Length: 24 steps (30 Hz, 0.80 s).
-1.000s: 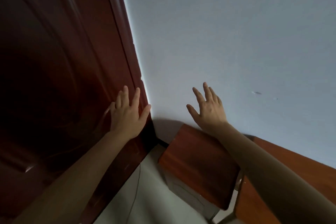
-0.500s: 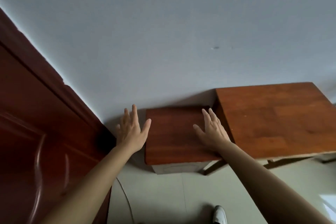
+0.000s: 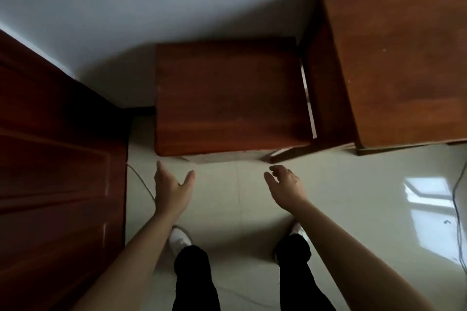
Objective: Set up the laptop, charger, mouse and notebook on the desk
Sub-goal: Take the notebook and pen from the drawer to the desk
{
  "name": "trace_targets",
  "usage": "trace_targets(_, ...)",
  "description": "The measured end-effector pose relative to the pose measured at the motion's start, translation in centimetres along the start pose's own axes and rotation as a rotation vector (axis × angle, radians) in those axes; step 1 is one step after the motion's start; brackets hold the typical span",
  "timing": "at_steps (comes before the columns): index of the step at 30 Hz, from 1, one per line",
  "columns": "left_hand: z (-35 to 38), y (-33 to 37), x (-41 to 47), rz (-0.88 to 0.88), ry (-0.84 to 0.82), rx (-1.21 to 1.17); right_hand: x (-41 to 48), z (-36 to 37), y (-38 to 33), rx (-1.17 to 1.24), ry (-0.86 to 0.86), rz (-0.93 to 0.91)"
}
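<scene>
A brown wooden desk (image 3: pixel 404 58) stands at the upper right against the pale wall, its top bare. Left of it sits a lower brown cabinet (image 3: pixel 227 93), also bare on top. My left hand (image 3: pixel 171 189) hovers over the floor just in front of the cabinet's left front corner, fingers relaxed and empty. My right hand (image 3: pixel 286 187) hangs in front of the cabinet's right front corner, fingers loosely curled, holding nothing. No laptop, charger, mouse or notebook is in view.
A dark wooden door (image 3: pixel 58 159) fills the left side. A thin cable (image 3: pixel 141 179) runs on the glossy tile floor beside it, and another cable (image 3: pixel 457 209) lies at the far right. My legs and white shoes (image 3: pixel 179 237) are below my hands.
The view has tilted down from the wall to the floor. Both hands have dropped from in front of the wall and cabinet top to in front of the cabinet's front edge.
</scene>
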State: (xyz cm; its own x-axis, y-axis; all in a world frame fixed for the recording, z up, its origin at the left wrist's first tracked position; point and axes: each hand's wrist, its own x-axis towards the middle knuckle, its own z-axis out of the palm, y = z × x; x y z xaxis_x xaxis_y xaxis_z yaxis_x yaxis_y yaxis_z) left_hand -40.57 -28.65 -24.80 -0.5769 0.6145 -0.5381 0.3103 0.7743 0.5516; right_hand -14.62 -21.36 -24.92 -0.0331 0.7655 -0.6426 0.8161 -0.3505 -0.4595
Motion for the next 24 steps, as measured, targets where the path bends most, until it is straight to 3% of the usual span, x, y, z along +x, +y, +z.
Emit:
trace_targets(6, 5.2, -3.6, 4.7, -0.154, -0.012, -0.144, 4.8, 4.3, 4.2, 0.234, -0.035, 0.224)
trace_targets(12, 6.6, -3.7, 9.5, -0.157, 0.099, -0.252, 10.1, 4.6, 3.1, 0.637, 0.250, 0.189)
trace_targets(15, 6.7, -3.0, 11.0, -0.223, 0.091, -0.385, 11.9, 3.9, 3.0, 0.771, 0.274, 0.202)
trace_targets(20, 6.8, -2.4, 11.6, -0.295, 0.089, -0.630, 13.1, 3.9, 3.8, 0.801, 0.267, 0.208)
trace_targets(24, 6.8, -2.9, 10.9, -0.240, 0.086, -0.404, 12.7, 3.7, 4.4, 0.691, 0.266, 0.210)
